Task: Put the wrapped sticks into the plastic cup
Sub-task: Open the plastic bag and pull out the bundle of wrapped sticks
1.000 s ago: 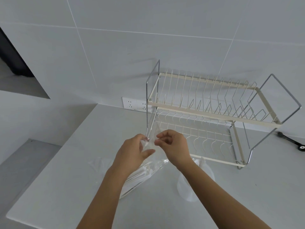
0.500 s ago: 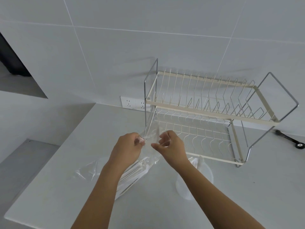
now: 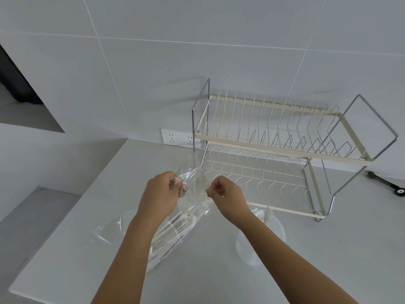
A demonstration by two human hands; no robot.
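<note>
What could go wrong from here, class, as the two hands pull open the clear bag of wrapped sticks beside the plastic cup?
1. The left hand and right hand pull the clear bag apart at its top; a sudden tear could scatter the wrapped sticks over the counter.
2. The plastic cup stands right under the right forearm, so a jerk could tip it.

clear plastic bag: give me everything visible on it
The clear plastic bag is thin, glossy, crinkled film. Both hands pinch its top edge apart: left hand and right hand. It hangs slanting down to the grey counter, its lower end resting there. Inside lies a bundle of white wrapped sticks. The left forearm hides part of it.
</note>
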